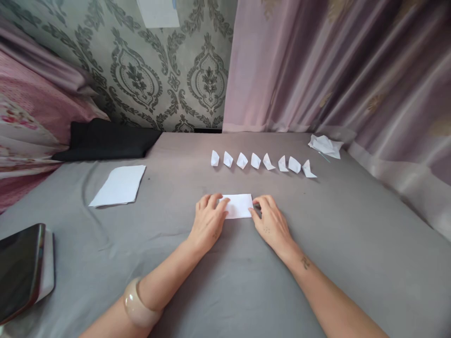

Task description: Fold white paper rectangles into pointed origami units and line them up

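Observation:
A folded white paper (239,206), a small flat rectangle, lies on the grey cloth in front of me. At its left end is my left hand (208,219), fingers bent around the edge and thumb on top. My right hand (272,223) has its thumb and curled fingers at the right edge of the same paper. Beyond both hands stands a row of several small folded paper shapes (255,161), white and pointed.
A stack of white paper sheets (120,184) lies on the left. A dark-screened device (19,270) rests at the near left. Black folded fabric (109,140) lies at the back left, crumpled papers (326,145) at the back right. Pink curtains (299,61) hang along the right.

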`<state>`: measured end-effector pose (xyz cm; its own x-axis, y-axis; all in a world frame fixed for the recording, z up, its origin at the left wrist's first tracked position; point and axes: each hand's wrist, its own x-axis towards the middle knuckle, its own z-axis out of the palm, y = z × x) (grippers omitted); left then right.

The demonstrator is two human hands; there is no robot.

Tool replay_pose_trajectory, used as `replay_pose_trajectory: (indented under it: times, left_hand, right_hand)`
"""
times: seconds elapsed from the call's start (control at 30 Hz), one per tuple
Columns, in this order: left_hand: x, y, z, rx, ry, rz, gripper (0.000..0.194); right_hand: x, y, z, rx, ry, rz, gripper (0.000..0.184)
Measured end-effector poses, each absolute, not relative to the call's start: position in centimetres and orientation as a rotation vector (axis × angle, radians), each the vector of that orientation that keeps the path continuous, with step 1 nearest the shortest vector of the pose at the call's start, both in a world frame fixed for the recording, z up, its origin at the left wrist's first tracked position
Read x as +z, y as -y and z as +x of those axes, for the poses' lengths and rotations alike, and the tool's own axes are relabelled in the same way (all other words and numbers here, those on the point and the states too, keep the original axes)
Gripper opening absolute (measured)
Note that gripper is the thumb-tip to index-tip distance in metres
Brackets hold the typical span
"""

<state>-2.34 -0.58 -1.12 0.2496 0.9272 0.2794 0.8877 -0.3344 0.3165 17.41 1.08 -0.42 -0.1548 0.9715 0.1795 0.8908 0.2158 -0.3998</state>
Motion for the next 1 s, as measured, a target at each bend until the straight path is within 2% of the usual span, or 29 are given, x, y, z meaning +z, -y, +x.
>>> replay_pose_trajectory:
  times: [0.07,0.2,0.5,0.8,1.0]
  left_hand:
    - [-0.6,0.6,-2.1,0.551,-1.565,2.594,0.036]
    - [0.0,0.6,-2.0,0.378,-1.331,2.709,0.034]
    - [-2.1,1.9,-2.8,0.26,-1.312,2.868,0.049]
    - [-0.3,3.6,-3.5,0.168,-1.409,2.768,0.057]
    - [0.7,4.0,-3.3,0.096,-1.525,2.676,0.053]
  right_hand:
    - [-0.6,-1.0,17.3,0.208,2.249,-1.554,0.032]
    - [-1.2,-0.6,17.0,0.258,2.532,-1.237,0.061]
    - [-0.7,1.2,15.9,0.199,2.617,-1.308,0.054]
    - [-0.6,1.3,15.6,0.254,2.637,-1.48,0.063]
    - [-0.6,0.9,16.1,0.23,2.576,-1.686,0.067]
